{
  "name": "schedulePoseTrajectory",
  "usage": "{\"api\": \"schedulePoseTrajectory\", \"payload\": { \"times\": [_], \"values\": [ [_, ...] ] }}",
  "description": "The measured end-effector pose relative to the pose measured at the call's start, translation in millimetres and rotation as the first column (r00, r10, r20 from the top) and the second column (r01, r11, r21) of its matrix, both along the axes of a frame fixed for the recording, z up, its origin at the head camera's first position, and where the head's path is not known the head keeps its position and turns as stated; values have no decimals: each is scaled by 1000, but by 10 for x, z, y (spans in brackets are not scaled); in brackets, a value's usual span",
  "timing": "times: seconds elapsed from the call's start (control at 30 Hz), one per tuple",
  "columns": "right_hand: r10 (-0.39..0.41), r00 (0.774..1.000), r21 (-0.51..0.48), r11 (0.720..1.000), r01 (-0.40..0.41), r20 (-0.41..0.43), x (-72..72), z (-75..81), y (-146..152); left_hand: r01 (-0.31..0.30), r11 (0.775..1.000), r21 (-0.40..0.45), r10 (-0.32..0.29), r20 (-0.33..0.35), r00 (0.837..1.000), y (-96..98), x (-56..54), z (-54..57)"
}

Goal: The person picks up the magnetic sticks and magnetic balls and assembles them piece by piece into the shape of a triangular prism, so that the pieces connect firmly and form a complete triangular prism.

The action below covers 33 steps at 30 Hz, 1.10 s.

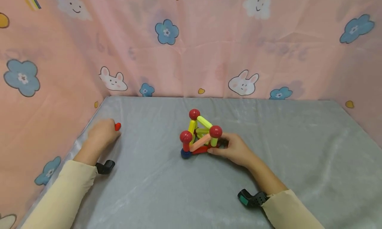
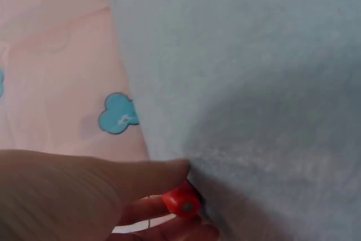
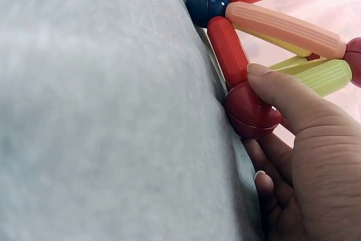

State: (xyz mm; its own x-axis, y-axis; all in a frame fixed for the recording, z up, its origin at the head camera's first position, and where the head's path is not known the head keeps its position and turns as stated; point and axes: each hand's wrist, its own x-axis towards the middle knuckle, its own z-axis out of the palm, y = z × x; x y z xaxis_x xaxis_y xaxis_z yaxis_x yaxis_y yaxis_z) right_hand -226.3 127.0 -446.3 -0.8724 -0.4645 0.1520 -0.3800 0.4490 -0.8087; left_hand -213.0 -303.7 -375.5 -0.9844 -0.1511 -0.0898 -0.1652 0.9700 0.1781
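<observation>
Near the left edge of the table, my left hand (image 1: pixel 102 134) pinches a short red magnetic rod (image 2: pixel 181 200), with one end poking out past the fingers. A frame of magnetic rods and balls stands mid-table, with a red top ball (image 1: pixel 194 114), yellow-green rods, a peach rod (image 1: pixel 200 142) and a dark blue ball (image 1: pixel 186 153) at its base. My right hand (image 1: pixel 237 151) grips the frame's lower right corner. In the right wrist view, its thumb lies at the joint of a red rod (image 3: pixel 227 49) and a dark red ball (image 3: pixel 252 111); some fingertips are hidden.
A grey cloth (image 1: pixel 155 195) covers the table. Behind it and along the left hangs a pink curtain (image 1: pixel 191 63) printed with flowers, rabbits and clouds. A black wrist camera (image 1: pixel 105 167) sits on the left wrist, and another camera (image 1: pixel 253 198) on the right.
</observation>
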Motion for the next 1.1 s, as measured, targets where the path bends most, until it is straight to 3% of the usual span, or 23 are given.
{"api": "schedulePoseTrajectory", "payload": {
  "times": [0.07,0.17,0.27,0.33,0.47,0.57,0.63,0.77,1.1],
  "values": [
    [0,1000,1,1000,0,2,2,-6,2,5,1000,4,-5,36,999,1,-40,-40],
    [2,1000,-7,1000,-2,9,10,-12,8,28,999,42,-30,50,998,97,-86,0],
    [5,1000,-5,1000,-5,13,20,-11,1,86,975,205,-101,66,993,337,-97,133],
    [8,1000,-6,1000,-8,11,18,-13,-9,133,918,373,-170,68,983,580,-80,244],
    [9,1000,-17,1000,-9,0,16,-7,-21,151,750,644,-266,86,960,1105,-77,403],
    [11,1000,-28,1000,-10,5,19,-14,-17,119,688,716,-290,121,949,1398,-91,458],
    [13,1000,-31,999,-12,9,24,-19,-15,96,678,729,-292,148,945,1522,-96,468],
    [10,1000,-34,999,-9,8,30,-10,-13,78,682,728,-291,172,941,1641,-87,468],
    [10,1000,-20,1000,-10,-12,11,21,-3,77,702,708,-291,186,938,1700,-97,437]
  ]
}}
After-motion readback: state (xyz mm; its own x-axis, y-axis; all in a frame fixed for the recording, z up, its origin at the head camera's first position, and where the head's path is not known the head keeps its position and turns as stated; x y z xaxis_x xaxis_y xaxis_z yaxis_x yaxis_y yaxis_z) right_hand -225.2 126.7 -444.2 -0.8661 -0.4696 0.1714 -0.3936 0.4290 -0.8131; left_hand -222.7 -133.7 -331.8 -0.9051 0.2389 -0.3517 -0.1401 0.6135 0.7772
